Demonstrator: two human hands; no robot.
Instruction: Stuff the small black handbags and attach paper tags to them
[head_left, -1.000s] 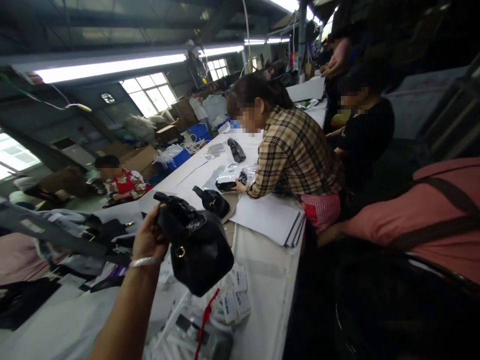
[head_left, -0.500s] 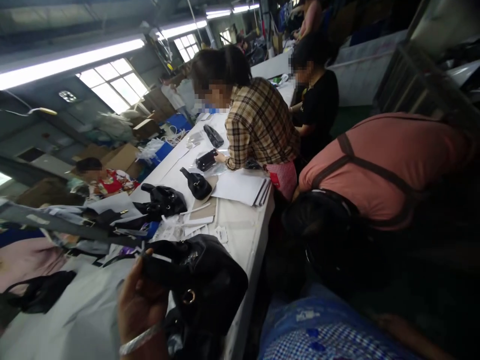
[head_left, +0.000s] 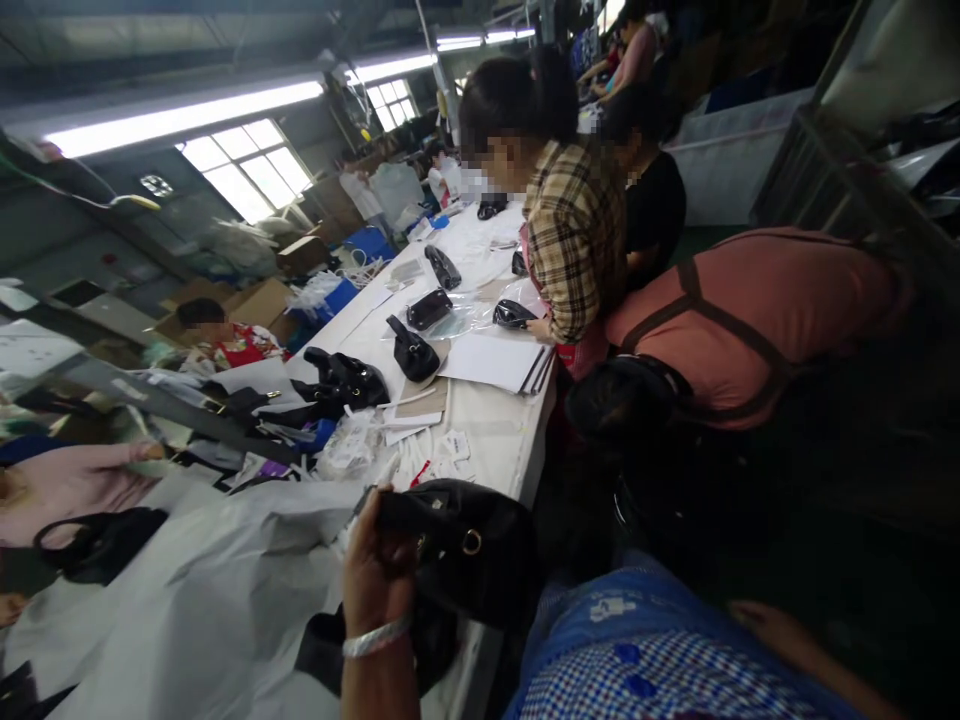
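Observation:
My left hand [head_left: 380,570], with a pale braided bracelet at its wrist, grips the strap of a black bag [head_left: 480,550] that has gold-coloured rings. The bag hangs over the near edge of the white table [head_left: 499,450]. Under and left of the hand lies more black material [head_left: 322,655], partly hidden by the arm. My right hand [head_left: 757,615] is low at the right, beside the blue checked apron; it is dark and blurred, so its fingers cannot be made out.
A person in a salmon top [head_left: 795,310] bends down at the right. Beyond, a person in a plaid shirt [head_left: 574,235] handles a wrapped black bag [head_left: 514,314]. White sheets [head_left: 491,362], black bags [head_left: 349,380] and plastic wrap lie along the table. Grey paper [head_left: 217,590] covers the left.
My left hand and the black bag have moved right in view, and the bag has turned. The plaid-shirted person has moved right, from one wrapped bag to another.

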